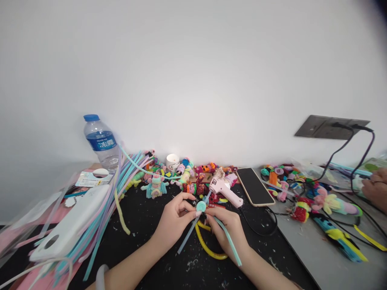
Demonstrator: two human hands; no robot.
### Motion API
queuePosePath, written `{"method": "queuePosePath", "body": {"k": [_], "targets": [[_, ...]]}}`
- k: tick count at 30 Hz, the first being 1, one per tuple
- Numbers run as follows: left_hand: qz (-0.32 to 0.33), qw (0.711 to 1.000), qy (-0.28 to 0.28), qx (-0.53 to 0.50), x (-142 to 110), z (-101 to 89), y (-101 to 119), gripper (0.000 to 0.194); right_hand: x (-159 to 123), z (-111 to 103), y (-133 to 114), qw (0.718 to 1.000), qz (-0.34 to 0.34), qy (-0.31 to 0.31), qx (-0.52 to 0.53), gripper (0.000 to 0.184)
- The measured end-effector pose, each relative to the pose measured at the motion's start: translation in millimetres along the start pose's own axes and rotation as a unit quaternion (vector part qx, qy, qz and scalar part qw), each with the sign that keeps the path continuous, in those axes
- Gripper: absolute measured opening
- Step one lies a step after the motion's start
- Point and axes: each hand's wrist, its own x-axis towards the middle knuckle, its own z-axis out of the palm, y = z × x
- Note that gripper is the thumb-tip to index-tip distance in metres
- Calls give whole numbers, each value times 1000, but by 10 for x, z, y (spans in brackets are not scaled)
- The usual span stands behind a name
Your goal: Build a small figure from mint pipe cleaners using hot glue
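My left hand (177, 215) and my right hand (225, 225) meet over the black mat, both pinching a small coiled disc of mint-green pipe cleaner (201, 206). From the disc, the loose tail of the pipe cleaner (229, 241) runs under my right fingers and hangs toward me. A translucent bluish stick (188, 237) slants below the disc; whether either hand touches it I cannot tell. Beneath my hands lies a bent yellow strip (208, 251). Just beyond them rests a pale pink glue gun (225, 191). Some of my right fingertips are hidden.
At left are a bundle of pastel pipe cleaners (101, 225), a white case-like object (71, 225) and a water bottle (101, 141). Small fuzzy figures (155, 186) line the wall beside a paper cup (173, 162). Right are a phone (255, 187), cables (352, 173) and another person's hand (376, 187).
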Motion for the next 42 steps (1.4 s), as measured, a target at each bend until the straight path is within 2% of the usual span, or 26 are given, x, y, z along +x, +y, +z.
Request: {"method": "queuePosePath", "body": {"k": [7,12,17,31,42], "targets": [[49,995,27,77,-42,16,-4,25,-3,4,-16,1000,28,-2,0,21],[59,994,28,93,-62,31,30,23,8,-2,-8,1000,-5,11,-7,22],[52,994,42,91,-61,33,19,28,25,-17,-2,998,-49,32,-20,23],[24,998,28,58,-56,37,17,36,26,-2,13,997,-55,49,-13,24],[40,997,30,65,-58,47,10,31,15,23,60,996,-64,61,-11,25]]}}
